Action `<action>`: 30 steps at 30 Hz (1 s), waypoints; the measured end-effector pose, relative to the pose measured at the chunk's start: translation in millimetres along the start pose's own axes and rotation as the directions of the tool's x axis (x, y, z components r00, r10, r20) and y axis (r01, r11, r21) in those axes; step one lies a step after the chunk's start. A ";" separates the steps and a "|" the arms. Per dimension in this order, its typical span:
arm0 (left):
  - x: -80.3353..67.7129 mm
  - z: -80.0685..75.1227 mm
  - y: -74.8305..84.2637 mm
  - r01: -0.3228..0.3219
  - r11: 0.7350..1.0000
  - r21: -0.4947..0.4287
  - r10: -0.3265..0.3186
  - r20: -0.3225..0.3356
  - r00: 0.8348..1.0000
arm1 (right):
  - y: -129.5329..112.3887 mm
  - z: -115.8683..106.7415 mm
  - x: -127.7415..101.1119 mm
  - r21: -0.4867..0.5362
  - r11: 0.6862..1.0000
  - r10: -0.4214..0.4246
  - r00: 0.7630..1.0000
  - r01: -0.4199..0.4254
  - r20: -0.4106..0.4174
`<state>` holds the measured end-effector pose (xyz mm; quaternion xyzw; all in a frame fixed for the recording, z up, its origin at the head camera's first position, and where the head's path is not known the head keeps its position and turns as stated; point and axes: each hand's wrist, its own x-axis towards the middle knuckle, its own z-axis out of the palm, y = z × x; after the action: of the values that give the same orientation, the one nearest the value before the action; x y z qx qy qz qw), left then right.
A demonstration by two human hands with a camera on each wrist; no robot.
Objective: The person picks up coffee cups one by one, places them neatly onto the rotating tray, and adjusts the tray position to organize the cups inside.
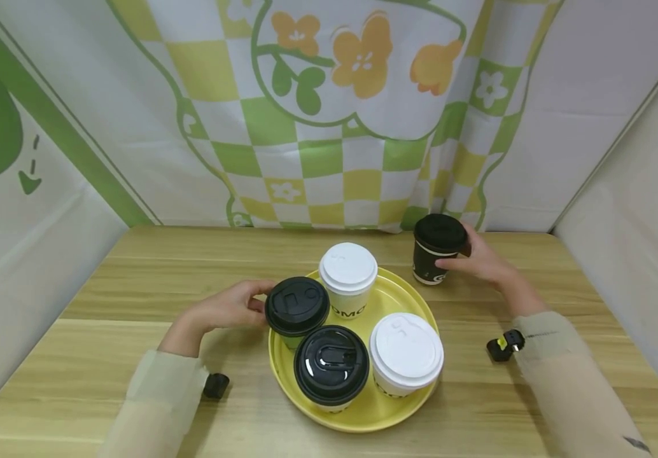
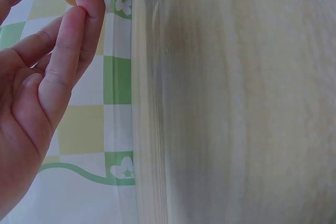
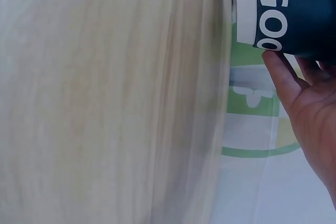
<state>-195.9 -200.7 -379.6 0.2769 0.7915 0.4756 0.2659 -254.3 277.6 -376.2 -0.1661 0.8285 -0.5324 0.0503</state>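
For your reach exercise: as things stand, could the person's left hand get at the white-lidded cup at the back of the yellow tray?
Probably yes. The left hand holds the black-lidded cup beside that white-lidded cup; nothing blocks the way above the lids, once it lets go.

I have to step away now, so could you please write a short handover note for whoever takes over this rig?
Left hand: fingers on the black-lidded paper cup at the left edge of the round yellow tray.
Right hand: holds the dark paper cup with black lid, standing on the wooden table beside the tray.
Done: four lidded cups on the tray.
Left: possibly the dark cup.
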 end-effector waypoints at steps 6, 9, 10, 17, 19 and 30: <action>-0.7 0.7 -0.4 0.010 1.000 -0.003 -0.010 -0.002 1.000 | -3.2 -4.3 -8.8 0.012 1.000 -0.014 1.000 0.015 -0.027; -1.2 1.1 -0.3 0.012 1.000 0.001 -0.012 -0.004 1.000 | -4.0 -6.9 -13.1 0.016 1.000 -0.021 0.999 0.022 -0.034; -1.2 1.1 -0.5 0.011 1.000 0.002 -0.011 -0.004 1.000 | -4.3 -7.8 -14.5 0.017 1.000 -0.022 0.999 0.023 -0.037; 0.8 0.3 0.0 0.011 1.000 -0.001 -0.011 -0.007 1.000 | -1.6 -12.3 -24.1 0.037 0.996 -0.075 0.996 0.077 -0.054; 1.7 -0.4 0.1 0.012 1.000 0.003 -0.012 -0.006 1.000 | -0.4 -13.3 -27.3 0.044 0.995 -0.091 0.994 0.093 -0.054; 5.4 -1.1 1.3 0.029 1.000 -0.003 -0.029 -0.002 1.000 | 2.0 -14.9 -45.6 0.105 0.981 -0.156 0.986 0.161 -0.059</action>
<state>-200.2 -197.1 -378.9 0.2644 0.7949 0.4733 0.2724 -215.8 306.3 -376.0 -0.2149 0.7834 -0.5832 -0.0042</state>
